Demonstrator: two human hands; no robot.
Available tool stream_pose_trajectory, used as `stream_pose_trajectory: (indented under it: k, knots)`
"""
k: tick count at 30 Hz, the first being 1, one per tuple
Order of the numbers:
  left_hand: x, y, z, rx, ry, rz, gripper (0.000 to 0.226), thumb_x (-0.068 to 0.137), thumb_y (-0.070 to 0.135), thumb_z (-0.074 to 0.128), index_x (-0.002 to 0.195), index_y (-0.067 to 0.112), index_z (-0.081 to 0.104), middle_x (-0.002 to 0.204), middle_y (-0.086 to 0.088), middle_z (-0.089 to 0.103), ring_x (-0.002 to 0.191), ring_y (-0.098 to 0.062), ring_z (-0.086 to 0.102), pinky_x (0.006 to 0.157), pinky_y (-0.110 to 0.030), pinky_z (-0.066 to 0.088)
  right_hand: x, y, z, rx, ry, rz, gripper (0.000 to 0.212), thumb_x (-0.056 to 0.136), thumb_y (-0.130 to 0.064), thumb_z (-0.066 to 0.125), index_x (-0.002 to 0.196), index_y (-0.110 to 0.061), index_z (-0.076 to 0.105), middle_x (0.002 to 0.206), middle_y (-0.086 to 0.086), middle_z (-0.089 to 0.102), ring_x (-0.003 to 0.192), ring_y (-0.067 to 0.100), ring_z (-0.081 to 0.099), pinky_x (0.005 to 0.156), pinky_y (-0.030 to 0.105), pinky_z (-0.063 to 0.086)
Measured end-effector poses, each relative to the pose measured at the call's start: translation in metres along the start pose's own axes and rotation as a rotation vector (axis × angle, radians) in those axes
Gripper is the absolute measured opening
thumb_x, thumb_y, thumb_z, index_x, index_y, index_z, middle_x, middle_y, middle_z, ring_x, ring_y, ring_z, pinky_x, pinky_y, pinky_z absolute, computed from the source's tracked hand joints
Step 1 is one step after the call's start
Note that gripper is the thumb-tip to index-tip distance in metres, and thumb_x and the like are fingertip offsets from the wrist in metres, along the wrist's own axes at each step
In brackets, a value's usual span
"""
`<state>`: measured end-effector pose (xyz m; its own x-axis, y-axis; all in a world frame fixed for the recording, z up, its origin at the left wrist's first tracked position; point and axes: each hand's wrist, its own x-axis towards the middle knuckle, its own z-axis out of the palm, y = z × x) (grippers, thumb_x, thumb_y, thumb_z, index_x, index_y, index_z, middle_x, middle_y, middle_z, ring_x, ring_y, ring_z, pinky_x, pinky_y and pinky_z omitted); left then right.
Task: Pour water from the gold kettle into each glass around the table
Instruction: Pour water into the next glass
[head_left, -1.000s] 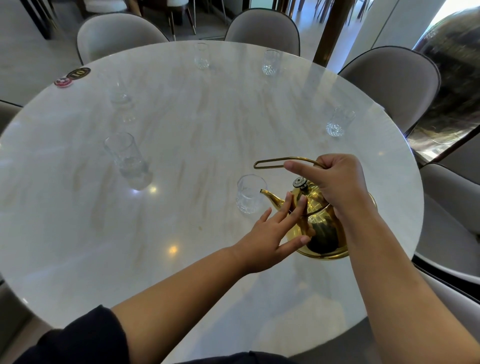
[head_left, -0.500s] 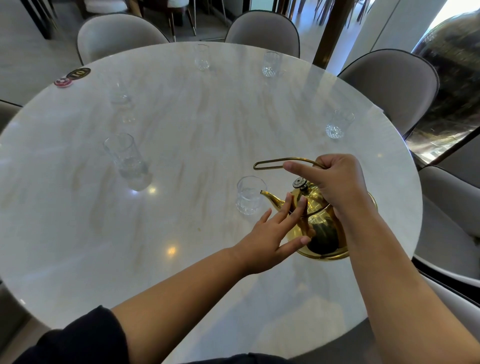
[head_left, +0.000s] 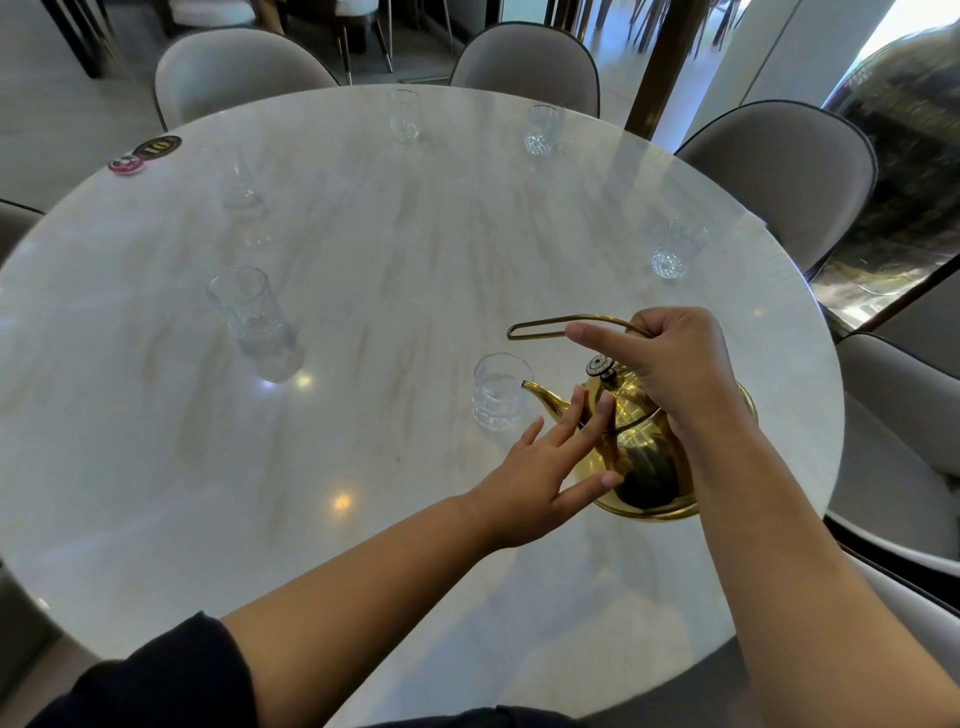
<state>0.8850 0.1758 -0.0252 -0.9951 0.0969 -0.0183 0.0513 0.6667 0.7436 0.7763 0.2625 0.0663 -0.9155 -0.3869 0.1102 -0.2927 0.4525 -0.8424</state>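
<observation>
A gold kettle (head_left: 647, 457) stands at the right side of the round marble table (head_left: 395, 291). My right hand (head_left: 670, 364) grips its thin gold handle from above. My left hand (head_left: 550, 467) rests flat against the kettle's side, fingers spread, two fingertips on the lid. The spout tip reaches the rim of the nearest glass (head_left: 497, 392), which has some water in it. Other clear glasses stand around the table: near left (head_left: 249, 312), far left (head_left: 241, 184), two at the back (head_left: 404, 115) (head_left: 541, 130), one at right (head_left: 675, 249).
Grey upholstered chairs ring the table, at the back left (head_left: 234, 73), back (head_left: 524, 62), right (head_left: 779, 166) and close right (head_left: 898, 415). Two round discs, one black marked 10 (head_left: 157, 146) and one red (head_left: 126, 163), lie at the far left edge.
Hardly anything has moved; both hands and the kettle keep the same pose, with the spout staying at the nearest glass's rim.
</observation>
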Motion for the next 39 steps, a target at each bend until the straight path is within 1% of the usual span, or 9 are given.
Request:
stream_pose_trajectory:
  k: [11,17,20,23,26,29,32,36,39]
  knots:
    - [-0.001,0.001,0.000,0.007,0.000,0.006,0.064,0.098,0.046,0.031,0.140,0.042,-0.017,0.156,0.003,-0.019,0.145,-0.014,0.004,0.112,-0.029,-0.009,-0.003,0.001,0.000,0.046,0.016,-0.010,0.055,0.064,-0.044,0.083,0.046,-0.014,0.041,0.044,-0.003,0.034,0.043,0.014,0.031,0.053,0.029,0.038]
    - [0.001,0.001,0.000,0.038,-0.008,0.003,0.062,0.098,0.046,0.031,0.139,0.042,-0.015,0.156,0.003,-0.019,0.145,-0.016,0.011,0.112,-0.028,-0.010,-0.005,0.008,-0.003,0.110,0.044,0.015,0.055,0.063,-0.043,0.083,0.047,-0.013,0.040,0.045,-0.003,0.031,0.046,0.015,0.029,0.053,0.029,0.035]
    - [0.002,0.001,0.002,0.077,-0.014,0.004,0.061,0.098,0.047,0.031,0.140,0.043,-0.014,0.156,0.003,-0.019,0.145,-0.016,0.011,0.111,-0.026,-0.011,-0.009,0.015,-0.006,0.214,0.068,0.066,0.057,0.062,-0.041,0.085,0.047,-0.014,0.038,0.040,-0.010,0.026,0.044,0.012,0.025,0.049,0.024,0.033]
    - [0.003,0.000,0.003,0.112,-0.022,-0.001,0.062,0.098,0.048,0.031,0.142,0.043,-0.011,0.156,0.003,-0.019,0.145,-0.015,0.010,0.110,-0.025,-0.011,-0.014,0.022,-0.010,0.357,0.085,0.153,0.055,0.058,-0.039,0.088,0.053,-0.008,0.042,0.046,-0.006,0.023,0.048,0.014,0.024,0.049,0.026,0.028]
    - [0.004,0.000,0.003,0.152,-0.033,-0.006,0.062,0.097,0.049,0.033,0.144,0.042,-0.007,0.157,0.003,-0.017,0.145,-0.016,0.012,0.113,-0.030,-0.012,-0.019,0.030,-0.014,0.485,0.109,0.247,0.056,0.056,-0.036,0.089,0.051,-0.017,0.036,0.047,-0.007,0.021,0.045,0.012,0.021,0.047,0.025,0.025]
    - [0.004,0.001,0.007,0.212,-0.038,-0.013,0.062,0.097,0.050,0.034,0.147,0.040,-0.002,0.158,0.002,-0.015,0.146,-0.014,0.005,0.114,-0.036,-0.013,-0.027,0.039,-0.017,0.592,0.120,0.311,0.054,0.051,-0.036,0.087,0.049,-0.021,0.036,0.045,-0.008,0.025,0.040,0.008,0.023,0.043,0.020,0.028]
    - [0.000,0.005,0.014,0.251,-0.018,-0.010,0.062,0.097,0.050,0.035,0.148,0.039,0.001,0.158,0.002,-0.014,0.146,-0.014,0.000,0.113,-0.035,-0.013,-0.038,0.046,-0.022,0.742,0.116,0.320,0.047,0.053,-0.030,0.084,0.047,-0.021,0.038,0.038,-0.012,0.029,0.035,0.003,0.026,0.041,0.014,0.034]
    - [-0.011,0.015,0.026,0.269,0.059,0.000,0.062,0.097,0.048,0.037,0.147,0.039,0.002,0.158,0.003,-0.015,0.146,-0.012,-0.006,0.112,-0.034,-0.015,-0.054,0.054,-0.031,0.851,0.111,0.304,0.050,0.043,-0.038,0.085,0.045,-0.021,0.037,0.036,-0.012,0.029,0.035,0.004,0.022,0.042,0.013,0.030]
    - [-0.024,0.024,0.039,0.258,0.118,0.001,0.062,0.097,0.046,0.038,0.147,0.040,0.002,0.158,0.004,-0.015,0.145,-0.012,-0.010,0.112,-0.036,-0.014,-0.069,0.054,-0.037,0.909,0.072,0.276,0.045,0.044,-0.035,0.083,0.038,-0.021,0.040,0.034,-0.012,0.032,0.033,0.003,0.026,0.043,0.012,0.035]
